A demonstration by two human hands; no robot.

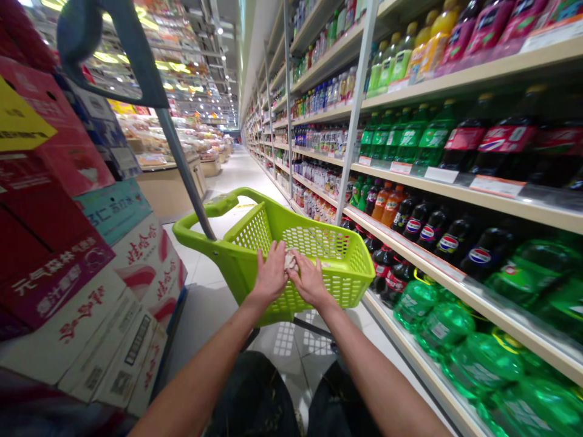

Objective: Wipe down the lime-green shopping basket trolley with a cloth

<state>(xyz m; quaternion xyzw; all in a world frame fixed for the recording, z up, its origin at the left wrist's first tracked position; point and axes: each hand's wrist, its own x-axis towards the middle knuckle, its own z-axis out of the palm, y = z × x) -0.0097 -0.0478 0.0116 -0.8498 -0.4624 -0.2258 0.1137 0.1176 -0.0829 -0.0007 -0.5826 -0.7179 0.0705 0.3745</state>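
Over the near rim of a lime-green rolling shopping basket [319,243], my two hands meet. A small crumpled whitish wad [290,261], perhaps tissue or cloth, sits between them. My left hand [271,276] presses the wad from the left with its fingers. From the right, my right hand [308,280] pinches it with thumb and fingers. The wad's exact kind is too small to make out. The basket has perforated sides, and a grey pull handle [182,164] rises from its left end.
On the right, shelves [401,240] hold rows of soda bottles, with large green bottles [444,328] at the bottom. Stacked drink cartons [113,279] stand close on the left. A tiled aisle [230,164] runs ahead past bakery-like displays [159,152]. My knees are below the basket.
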